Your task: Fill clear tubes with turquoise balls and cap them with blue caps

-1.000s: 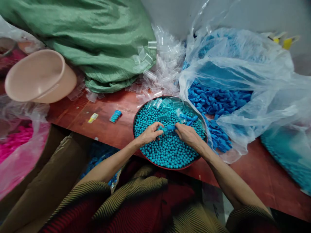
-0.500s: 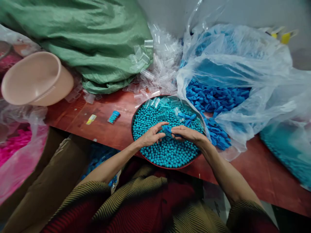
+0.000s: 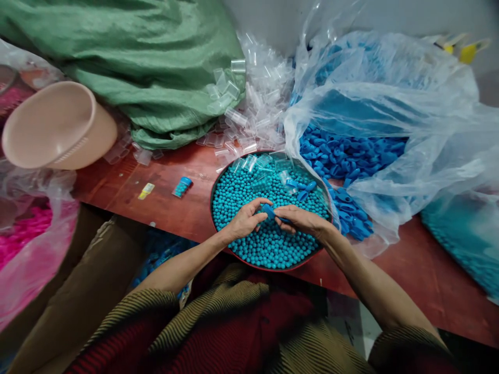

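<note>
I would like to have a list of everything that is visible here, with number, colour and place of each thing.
table: one, reddish brown, centre
round tray: one, red-rimmed, on table
beads: many, turquoise, in tray
loose blue pieces: a few, in tray
clear tubes: many, behind tray
sack: one, green, back left
basin: one, beige, left
filled tube: one, turquoise and blue, left of tray
small piece: one, yellow and clear, farther left
open bag: one, clear, right, holding many blue pieces
pink pieces: many, far left
cardboard: brown, lower left
right hand: one, over tray, holding a blue piece
left hand: one, beside that piece, contact unclear
</note>
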Tool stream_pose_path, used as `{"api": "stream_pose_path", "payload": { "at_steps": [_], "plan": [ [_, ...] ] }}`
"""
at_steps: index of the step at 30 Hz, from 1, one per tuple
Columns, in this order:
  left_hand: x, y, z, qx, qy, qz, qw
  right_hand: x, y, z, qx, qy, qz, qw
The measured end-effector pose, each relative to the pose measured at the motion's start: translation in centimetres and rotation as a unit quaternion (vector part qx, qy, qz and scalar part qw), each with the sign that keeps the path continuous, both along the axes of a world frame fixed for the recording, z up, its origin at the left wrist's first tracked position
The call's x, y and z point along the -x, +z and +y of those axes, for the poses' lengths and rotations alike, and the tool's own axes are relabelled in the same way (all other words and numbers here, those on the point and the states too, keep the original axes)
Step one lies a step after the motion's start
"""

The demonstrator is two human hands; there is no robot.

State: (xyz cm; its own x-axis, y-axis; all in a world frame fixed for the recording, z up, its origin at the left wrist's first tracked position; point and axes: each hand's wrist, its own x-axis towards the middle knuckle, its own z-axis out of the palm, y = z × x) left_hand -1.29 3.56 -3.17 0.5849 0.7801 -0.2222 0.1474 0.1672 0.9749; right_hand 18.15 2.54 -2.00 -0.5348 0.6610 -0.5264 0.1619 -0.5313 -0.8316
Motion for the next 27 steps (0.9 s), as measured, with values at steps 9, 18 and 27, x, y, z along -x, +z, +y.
{"api": "stream_pose_path", "payload": {
  "at_steps": [9,18,27],
  "plan": [
    [-0.2,0.1,-0.4,-0.035,0.014,0.049,0.998,0.1,0.1,-0.5,-0.004,-0.034,-0.021,0.999],
    [0.4,0.3,-0.1,0.034,0.005,0.01,0.999,1.1,0.9,-1.2,-0.303,-0.087,-0.217,0.924],
    [-0.8,0.4,-1.1,-0.011,0.087,-0.001,0.996,4.3,0.2,-3.3,-0.472,0.022,-0.4,0.785]
  ]
}}
